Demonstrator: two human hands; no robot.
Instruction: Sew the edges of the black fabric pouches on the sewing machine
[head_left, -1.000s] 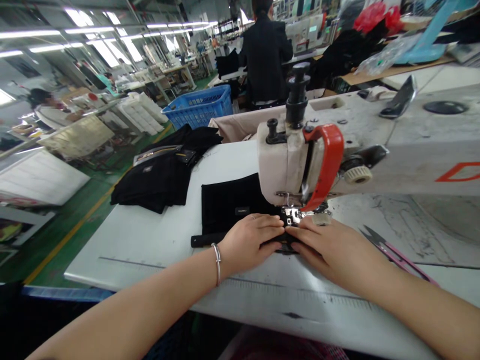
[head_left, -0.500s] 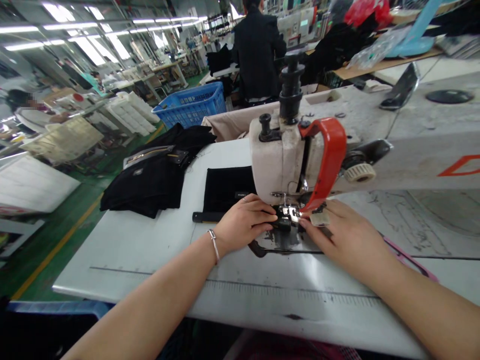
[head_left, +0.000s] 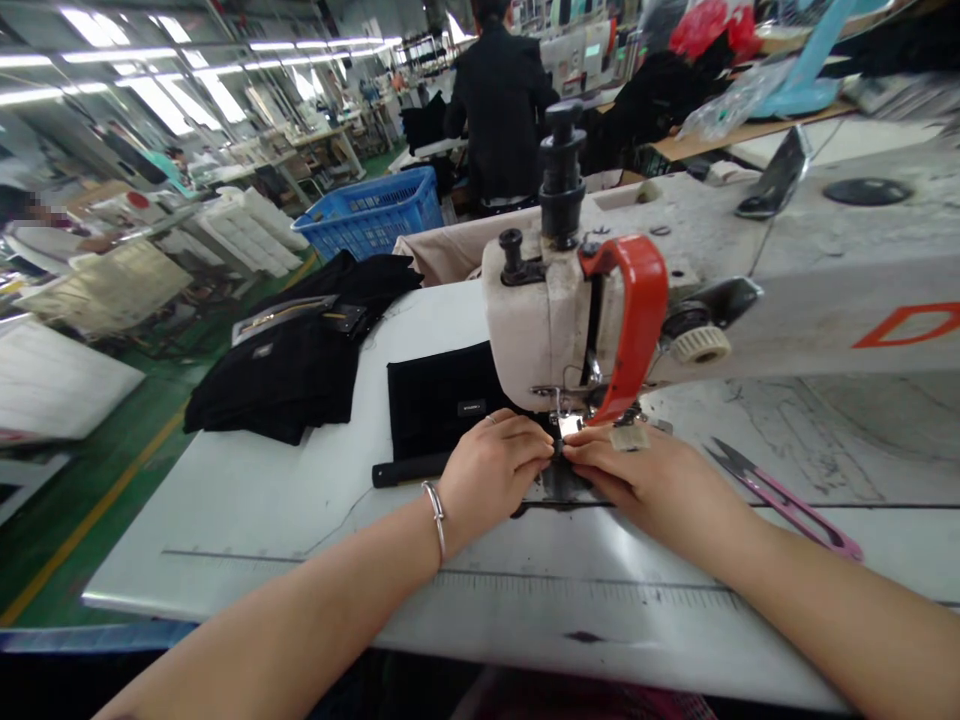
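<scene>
A black fabric piece [head_left: 424,400] with a small label lies flat left of the sewing machine [head_left: 525,330], partly under its head. A dark strip [head_left: 409,470] runs along its near edge toward the presser foot [head_left: 570,424]. My left hand [head_left: 499,465], with a silver bangle at the wrist, pinches the edge of the black piece just left of the foot. My right hand [head_left: 645,475] has its fingers pressed together at the same edge, beside the foot, its fingertips almost meeting those of my left hand. The needle area is partly hidden by the red guard [head_left: 637,320].
Pink-handled snips [head_left: 795,505] lie on the table right of my right hand. A pile of black fabric pieces [head_left: 292,370] sits at the table's left edge. Behind stand a blue basket [head_left: 371,215] and a person in dark clothes [head_left: 499,115].
The black piece has turned slightly and its label shows more fully. My right hand has moved left, closer to my left fingertips. The snips are now more exposed.
</scene>
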